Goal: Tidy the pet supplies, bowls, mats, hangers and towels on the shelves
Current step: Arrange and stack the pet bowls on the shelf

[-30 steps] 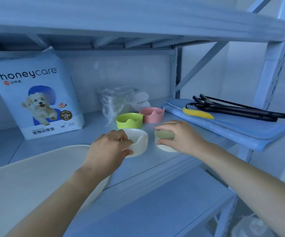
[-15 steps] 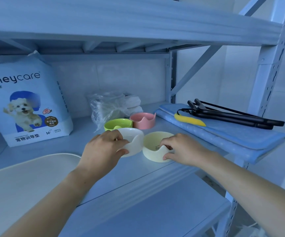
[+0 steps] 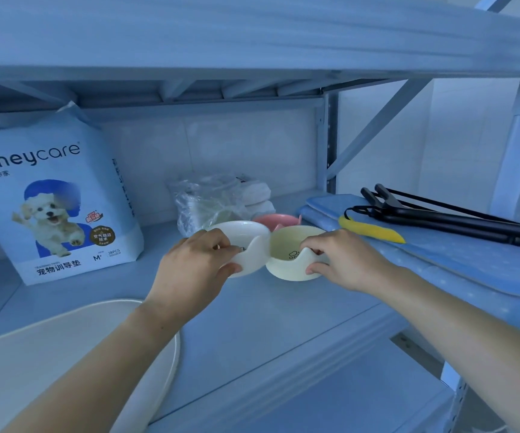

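Left hand point(image 3: 193, 270) curled round the near rim of white bowl point(image 3: 243, 232), right hand point(image 3: 346, 260) pinching near rim of pale yellow bowl point(image 3: 283, 254) touching it at 3 o'clock, mid-shelf point(image 3: 268, 314), pink bowl point(image 3: 276, 220) just behind at 12 o'clock.

A single wide-angle camera on the person's head looks forward and slightly down into the pale blue metal shelf point(image 3: 268, 323) from close up. Its board fills six o'clock, and the upper blue shelf board point(image 3: 252, 35) spans twelve o'clock.
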